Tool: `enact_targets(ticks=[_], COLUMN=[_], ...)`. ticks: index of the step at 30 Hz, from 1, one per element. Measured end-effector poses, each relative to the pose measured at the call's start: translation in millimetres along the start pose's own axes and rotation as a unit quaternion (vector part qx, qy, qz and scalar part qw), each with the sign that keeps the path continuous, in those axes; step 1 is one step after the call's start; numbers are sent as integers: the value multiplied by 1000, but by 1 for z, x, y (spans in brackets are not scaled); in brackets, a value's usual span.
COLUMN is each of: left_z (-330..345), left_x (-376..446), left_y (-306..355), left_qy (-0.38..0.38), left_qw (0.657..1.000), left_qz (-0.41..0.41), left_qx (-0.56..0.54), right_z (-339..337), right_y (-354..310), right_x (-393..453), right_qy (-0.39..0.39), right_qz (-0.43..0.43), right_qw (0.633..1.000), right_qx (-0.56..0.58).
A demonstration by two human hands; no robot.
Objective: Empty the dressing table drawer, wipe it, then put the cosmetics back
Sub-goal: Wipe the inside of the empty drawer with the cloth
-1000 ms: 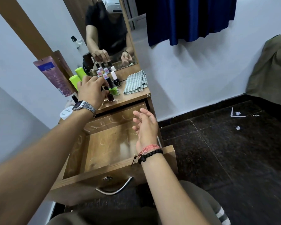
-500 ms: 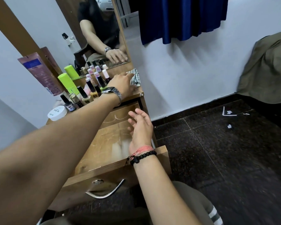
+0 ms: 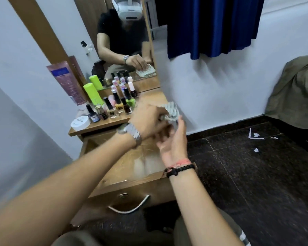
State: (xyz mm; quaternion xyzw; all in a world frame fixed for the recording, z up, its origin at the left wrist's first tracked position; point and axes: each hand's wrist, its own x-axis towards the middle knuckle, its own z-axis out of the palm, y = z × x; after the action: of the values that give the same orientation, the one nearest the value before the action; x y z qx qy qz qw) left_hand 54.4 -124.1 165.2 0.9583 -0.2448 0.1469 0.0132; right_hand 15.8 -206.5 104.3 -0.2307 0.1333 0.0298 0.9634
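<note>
The wooden drawer (image 3: 128, 185) stands pulled out and holds nothing; its bottom shows scratch marks. My left hand (image 3: 148, 119), with a watch on its wrist, grips the checked cloth (image 3: 172, 111) and holds it up over the drawer's far right corner. Just under the cloth is my right hand (image 3: 172, 141), with bead bracelets on the wrist, its fingers spread and reaching up to the cloth's lower edge. Several nail polish bottles (image 3: 116, 105) stand on the dressing table top (image 3: 103, 124).
A white jar (image 3: 80, 123), two green cans (image 3: 92, 93) and a pink tube (image 3: 68, 82) also stand on the table top, against the mirror (image 3: 123, 41). A metal handle (image 3: 130, 207) hangs on the drawer front. Dark tiled floor with paper scraps (image 3: 255, 135) lies to the right.
My left hand left the bottles, reached right to the cloth on the table top, took hold of it and lifted it. My right hand rose from over the drawer towards the cloth.
</note>
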Motion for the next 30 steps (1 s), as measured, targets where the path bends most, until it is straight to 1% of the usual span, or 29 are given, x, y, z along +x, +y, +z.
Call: enact_targets(ticks=[2,3,5,8,10,12,13,15,17,18,21,23,24,25,26,28,30], left_z=[-17,-24,-40,-52,-52,-46,-41,-29,-23,-22,-28,-38,-43,-49,-55,-64,-65], left_x=[-53,-78,-126,-184,-219,-245,-252,-261,-265,-265,-264,-263,-262,-260,-259,-257,-256], left_y=[4,3,-3,-7,0,16,23,41,55,59,70,72,70,66,63,52,42], left_qy=[13,14,-3,-54,-30,6,11,12,18,14,-2,-1,-1,-3,3,27,33], left_qw=[999,998,993,981,962,926,914,907,905,911,943,947,940,927,907,857,814], left_qz=[23,19,-19,-91,-150,-220,-244,-269,-281,-273,-214,-196,-200,-218,-242,-298,-340], left_qx=[-42,-65,-118,-163,-225,-307,-323,-324,-319,-309,-254,-255,-275,-306,-344,-420,-470], right_z=[5,6,8,7,1,-12,-20,-34,-47,-53,-69,-75,-77,-78,-80,-80,-75], right_y=[1,5,21,45,58,66,70,73,72,70,60,54,50,47,43,35,29], right_x=[-10,-17,-38,-82,-112,-141,-151,-173,-191,-195,-204,-203,-202,-200,-196,-190,-188], right_qy=[-27,-39,-61,-83,-105,-132,-149,-168,-171,-163,-141,-131,-126,-120,-115,-107,-124], right_qz=[-3,0,25,123,177,180,171,145,134,128,113,106,102,99,102,121,148], right_qw=[1000,999,997,985,973,970,968,965,963,964,964,966,968,969,971,973,968], right_qx=[-3,-12,-46,-88,-100,-97,-104,-137,-162,-168,-193,-195,-193,-191,-184,-167,-162])
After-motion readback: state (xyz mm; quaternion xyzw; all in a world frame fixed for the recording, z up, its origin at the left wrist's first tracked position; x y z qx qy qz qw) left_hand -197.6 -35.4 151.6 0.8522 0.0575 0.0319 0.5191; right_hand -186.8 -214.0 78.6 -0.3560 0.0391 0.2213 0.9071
